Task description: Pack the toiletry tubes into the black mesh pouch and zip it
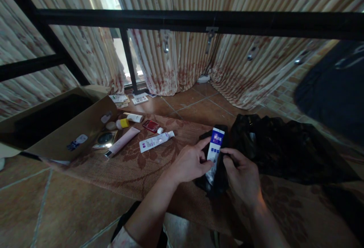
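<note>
A white tube with a blue top end [214, 150] lies slantwise on a small black bag [221, 181] at the cloth's front edge. My left hand [189, 162] grips the tube from the left, its thumb across the lower part and its index finger along the upper left side. From the right, my right hand [241, 172] reaches in with the index fingertip at the tube's edge. Its fingers are bent together on the dark bag material; exactly how much they pinch is hard to see. A second white tube with purple print [156, 142] rests to the left.
Further left are a pink tube [123, 142], a small red item [151, 126], a yellow-capped bottle [123, 123], a small white tube [134, 117] and a square compact [105, 139]. An open cardboard box [82, 126] stands beyond them. Black plastic [284, 149] spreads on the right.
</note>
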{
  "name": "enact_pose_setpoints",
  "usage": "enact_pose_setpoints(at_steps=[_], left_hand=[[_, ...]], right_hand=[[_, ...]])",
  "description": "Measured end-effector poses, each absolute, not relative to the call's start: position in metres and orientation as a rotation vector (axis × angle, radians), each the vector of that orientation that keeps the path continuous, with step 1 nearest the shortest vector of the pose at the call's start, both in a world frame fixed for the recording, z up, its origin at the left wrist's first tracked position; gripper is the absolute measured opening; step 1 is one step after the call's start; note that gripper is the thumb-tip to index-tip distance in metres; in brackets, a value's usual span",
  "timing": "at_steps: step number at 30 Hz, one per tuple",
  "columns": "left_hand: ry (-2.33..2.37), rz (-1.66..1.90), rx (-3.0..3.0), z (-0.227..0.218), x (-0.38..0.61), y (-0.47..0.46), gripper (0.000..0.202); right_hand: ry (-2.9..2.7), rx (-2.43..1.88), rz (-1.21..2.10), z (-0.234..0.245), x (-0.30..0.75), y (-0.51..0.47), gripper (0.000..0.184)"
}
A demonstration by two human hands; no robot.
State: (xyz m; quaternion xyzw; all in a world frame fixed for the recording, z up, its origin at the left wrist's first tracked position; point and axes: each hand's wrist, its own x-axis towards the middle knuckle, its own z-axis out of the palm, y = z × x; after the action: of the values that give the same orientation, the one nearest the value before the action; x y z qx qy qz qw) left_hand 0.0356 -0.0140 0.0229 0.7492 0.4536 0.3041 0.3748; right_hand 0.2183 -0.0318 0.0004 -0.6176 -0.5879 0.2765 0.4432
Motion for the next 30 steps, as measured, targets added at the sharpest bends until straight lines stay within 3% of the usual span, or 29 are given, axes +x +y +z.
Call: enact_pose_setpoints(at_steps=[8,18,30], left_hand=[[1.152,0.806,1.928,0.021,0.033,-0.014,0.034],[1.155,0.992,1.918,0.012,0.035,-0.014,0.033],[1.255,1.265,1.855,0.004,0.023,-0.011,0.018]], right_hand=[[-1.467,-1.51,0.674,-0.004,0.219,-0.031,0.026],[-1.484,-1.519,0.663,-0.002,0.218,-0.031,0.025],[-1.473,-1.505,0.661,-0.001,0.22,-0.031,0.025]])
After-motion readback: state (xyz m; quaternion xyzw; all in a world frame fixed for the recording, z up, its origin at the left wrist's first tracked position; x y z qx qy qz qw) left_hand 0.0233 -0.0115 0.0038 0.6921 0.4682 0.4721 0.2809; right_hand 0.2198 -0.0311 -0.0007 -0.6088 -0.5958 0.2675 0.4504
